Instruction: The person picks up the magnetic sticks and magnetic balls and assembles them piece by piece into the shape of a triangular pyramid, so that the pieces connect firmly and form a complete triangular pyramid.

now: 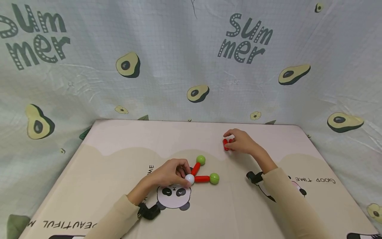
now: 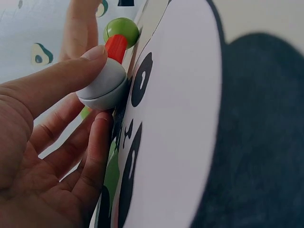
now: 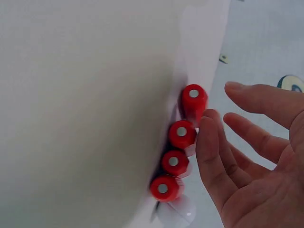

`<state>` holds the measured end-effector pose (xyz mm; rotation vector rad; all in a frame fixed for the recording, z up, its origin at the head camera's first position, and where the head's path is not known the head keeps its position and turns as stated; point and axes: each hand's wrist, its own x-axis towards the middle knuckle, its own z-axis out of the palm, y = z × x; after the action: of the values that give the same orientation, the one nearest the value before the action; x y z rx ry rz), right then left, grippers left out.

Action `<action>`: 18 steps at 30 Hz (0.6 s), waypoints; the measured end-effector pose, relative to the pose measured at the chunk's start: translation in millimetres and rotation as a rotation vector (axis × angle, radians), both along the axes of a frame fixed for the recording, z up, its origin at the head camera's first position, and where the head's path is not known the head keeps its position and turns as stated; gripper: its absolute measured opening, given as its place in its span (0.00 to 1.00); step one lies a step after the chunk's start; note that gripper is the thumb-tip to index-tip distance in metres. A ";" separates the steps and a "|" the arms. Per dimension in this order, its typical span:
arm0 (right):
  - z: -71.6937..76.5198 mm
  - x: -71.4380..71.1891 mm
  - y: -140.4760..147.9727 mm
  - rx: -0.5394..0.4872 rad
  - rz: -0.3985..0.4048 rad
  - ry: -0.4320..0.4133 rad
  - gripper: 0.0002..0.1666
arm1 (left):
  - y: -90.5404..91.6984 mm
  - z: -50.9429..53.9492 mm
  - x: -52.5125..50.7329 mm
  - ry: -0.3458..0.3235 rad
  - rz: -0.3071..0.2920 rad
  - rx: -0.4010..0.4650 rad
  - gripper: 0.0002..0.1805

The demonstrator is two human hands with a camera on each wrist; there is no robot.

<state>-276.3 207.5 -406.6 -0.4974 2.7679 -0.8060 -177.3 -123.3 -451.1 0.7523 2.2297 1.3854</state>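
The left hand [image 1: 167,173], just below the middle of the head frame, pinched a white ball [image 1: 189,179] between thumb and fingers. From that ball two red sticks [image 1: 202,179] spread in a V, one up and to the right, the other straight right, each ending in a green ball [image 1: 214,178]. The right hand [image 1: 242,142], right of centre and higher in the frame, held its thumb and fingers apart beside some loose red pegs [image 1: 225,144]; whether a fingertip touched them could not be told. The right wrist view showed four of these side by side in a slanting row, pale round discs on their ends, with a whitish ball [image 3: 176,212] at the bottom of the row. Under the left hand, a panda face [image 1: 173,196] was printed on the beige and pink tabletop [image 1: 102,186]. Across the upper frame hung a pale cloth [image 1: 167,36] printed with avocados and lettering.
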 end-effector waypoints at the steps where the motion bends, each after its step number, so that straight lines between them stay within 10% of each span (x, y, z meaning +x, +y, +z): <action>1: -1.3 -0.8 0.5 0.010 -0.004 -0.005 0.26 | -0.2 0.2 -0.2 -0.002 0.000 0.000 0.18; 18: -6.8 -0.8 -1.8 0.077 0.001 -0.045 0.28 | -3.2 6.2 -2.2 -0.047 -0.005 -0.012 0.19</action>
<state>-277.1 205.7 -413.4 -0.4610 2.7449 -0.6989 -179.6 -126.6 -444.9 0.7136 2.1972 1.3717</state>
